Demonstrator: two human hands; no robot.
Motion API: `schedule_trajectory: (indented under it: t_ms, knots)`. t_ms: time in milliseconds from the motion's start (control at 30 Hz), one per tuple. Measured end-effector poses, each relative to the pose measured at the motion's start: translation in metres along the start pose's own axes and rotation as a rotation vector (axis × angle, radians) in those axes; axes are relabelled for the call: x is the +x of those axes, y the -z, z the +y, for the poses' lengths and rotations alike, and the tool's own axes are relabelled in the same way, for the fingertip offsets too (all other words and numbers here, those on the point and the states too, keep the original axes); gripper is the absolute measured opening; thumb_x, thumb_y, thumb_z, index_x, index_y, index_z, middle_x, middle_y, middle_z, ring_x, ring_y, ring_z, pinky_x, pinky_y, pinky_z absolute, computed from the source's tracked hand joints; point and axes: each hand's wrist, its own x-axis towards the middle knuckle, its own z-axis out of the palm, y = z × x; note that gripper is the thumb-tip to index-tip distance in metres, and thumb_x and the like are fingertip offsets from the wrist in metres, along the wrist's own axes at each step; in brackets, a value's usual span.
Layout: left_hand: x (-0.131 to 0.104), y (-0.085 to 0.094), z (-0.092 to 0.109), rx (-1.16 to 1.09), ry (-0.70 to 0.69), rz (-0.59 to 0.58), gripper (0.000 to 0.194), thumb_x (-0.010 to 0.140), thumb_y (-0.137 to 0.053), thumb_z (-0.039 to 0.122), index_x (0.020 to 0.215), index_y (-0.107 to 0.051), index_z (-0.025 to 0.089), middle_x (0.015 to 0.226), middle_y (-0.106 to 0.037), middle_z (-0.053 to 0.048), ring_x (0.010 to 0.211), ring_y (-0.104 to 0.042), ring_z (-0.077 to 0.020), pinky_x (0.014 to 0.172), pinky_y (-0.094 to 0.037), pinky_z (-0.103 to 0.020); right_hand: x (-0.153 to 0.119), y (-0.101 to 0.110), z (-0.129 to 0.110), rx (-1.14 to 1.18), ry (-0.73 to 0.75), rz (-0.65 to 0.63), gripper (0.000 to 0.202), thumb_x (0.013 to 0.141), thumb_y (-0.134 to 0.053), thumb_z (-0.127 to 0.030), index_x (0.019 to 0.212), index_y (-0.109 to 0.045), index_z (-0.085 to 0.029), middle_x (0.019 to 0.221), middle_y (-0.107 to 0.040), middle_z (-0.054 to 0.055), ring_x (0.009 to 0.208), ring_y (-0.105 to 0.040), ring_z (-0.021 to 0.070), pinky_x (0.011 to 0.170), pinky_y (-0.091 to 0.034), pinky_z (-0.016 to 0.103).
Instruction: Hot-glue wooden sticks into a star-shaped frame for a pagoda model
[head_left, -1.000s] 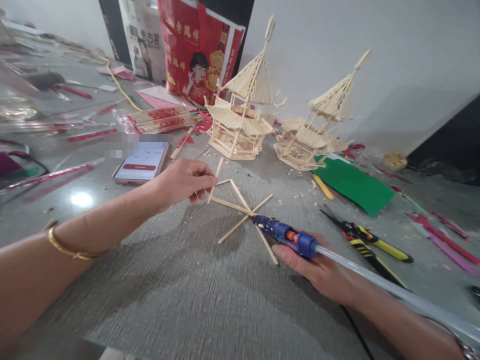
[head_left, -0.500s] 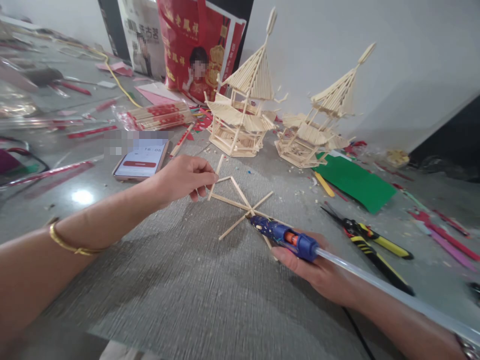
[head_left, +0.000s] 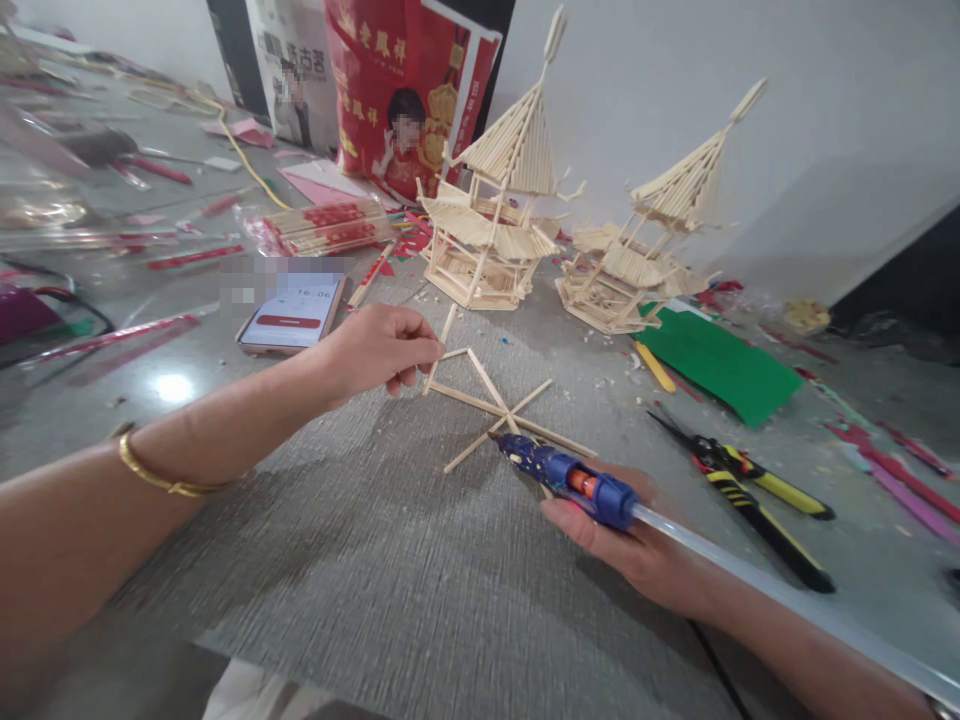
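Observation:
My left hand [head_left: 390,348] pinches a thin wooden stick [head_left: 448,328] at the far left corner of a spoked frame of sticks. The frame's spokes [head_left: 480,400] cross at a centre and lie on the grey mat, with a short edge stick [head_left: 454,353] joining two ends. My right hand [head_left: 615,530] is wrapped round a blue glue gun [head_left: 559,470], a long clear glue stick [head_left: 697,535] running out of its back. Its nozzle points left, close to the frame's centre. Part of the frame is hidden behind the gun.
Two stick pagodas [head_left: 491,240] stand by the wall. A phone [head_left: 292,315] lies beyond my left forearm, near packaged sticks [head_left: 322,228]. To the right lie black-and-yellow pliers [head_left: 739,490] and a green sheet [head_left: 724,360]. A red bag [head_left: 375,110] stands behind.
The glue gun's nozzle has drawn slightly back from the frame's centre towards me. My left hand keeps its pinch on the stick. The whole view has shifted a little.

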Motion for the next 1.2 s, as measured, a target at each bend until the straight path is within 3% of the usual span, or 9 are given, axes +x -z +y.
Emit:
schedule_trajectory:
  t_ms: [167, 800, 1033, 1200]
  knots:
    - [0.000, -0.001, -0.001, -0.025, -0.006, 0.007, 0.010, 0.074, -0.062, 0.020, 0.065, -0.059, 0.016, 0.051, -0.053, 0.002, 0.044, -0.047, -0.0061, 0.040, -0.036, -0.017, -0.001, 0.000, -0.004, 0.136, -0.035, -0.065, 0.030, 0.087, -0.049, -0.041, 0.066, -0.039, -0.022, 0.059, -0.043, -0.003, 0.051, -0.042, 0.0116, 0.047, -0.036, 0.026]
    - [0.000, -0.003, -0.003, -0.026, -0.018, 0.000, 0.011, 0.075, -0.062, 0.019, 0.065, -0.060, 0.016, 0.051, -0.054, 0.003, 0.042, -0.047, -0.0047, 0.041, -0.035, -0.017, -0.002, -0.005, -0.019, 0.045, 0.001, -0.131, 0.028, 0.085, -0.049, -0.041, 0.066, -0.044, -0.021, 0.062, -0.050, -0.001, 0.051, -0.045, 0.0103, 0.047, -0.037, 0.023]
    - [0.003, -0.004, -0.008, -0.040, -0.043, -0.017, 0.009, 0.075, -0.060, 0.017, 0.066, -0.061, 0.015, 0.048, -0.052, 0.002, 0.040, -0.045, -0.0058, 0.041, -0.036, -0.019, -0.002, -0.013, -0.018, 0.037, 0.103, -0.108, 0.027, 0.086, -0.048, -0.040, 0.068, -0.042, -0.020, 0.061, -0.049, -0.001, 0.051, -0.045, 0.0107, 0.047, -0.035, 0.024]
    - [0.000, -0.006, -0.006, -0.030, -0.037, -0.021, 0.011, 0.075, -0.061, 0.018, 0.064, -0.060, 0.015, 0.047, -0.051, 0.003, 0.039, -0.044, -0.0051, 0.041, -0.035, -0.019, -0.008, -0.019, -0.017, -0.028, 0.168, -0.023, 0.028, 0.087, -0.049, -0.040, 0.069, -0.039, -0.021, 0.061, -0.046, -0.003, 0.050, -0.042, 0.0101, 0.048, -0.030, 0.024]
